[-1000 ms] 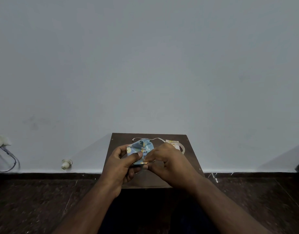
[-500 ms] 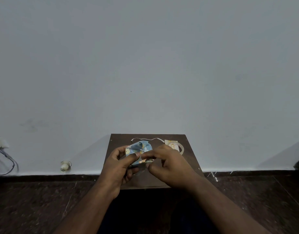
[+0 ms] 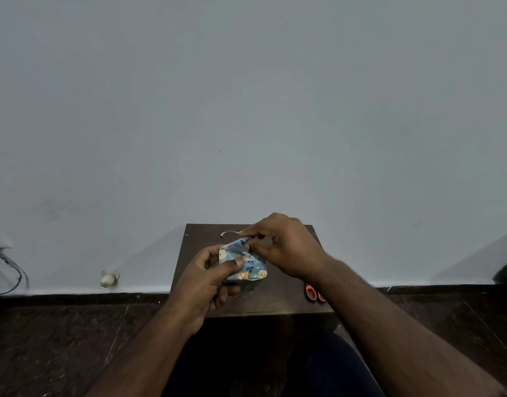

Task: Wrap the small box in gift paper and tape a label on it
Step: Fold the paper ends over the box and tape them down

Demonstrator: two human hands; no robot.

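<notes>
A small box wrapped in blue cartoon-print gift paper is held above a small dark wooden table. My left hand grips it from the left, thumb pressed across its front face. My right hand is at the box's upper right corner, fingers curled and pinching the paper edge there. A thin white strip lies on the table just behind the box. The tape roll seen earlier is hidden behind my right hand.
Orange-handled scissors lie on the table's right side, partly under my right forearm. The table stands against a plain grey wall. A white plug and a cable lie at the wall's foot to the left. Dark floor surrounds the table.
My right hand has lifted from the box's front to its upper right corner, uncovering the front face and the scissors. The left hand keeps its grip and the box has turned slightly.
</notes>
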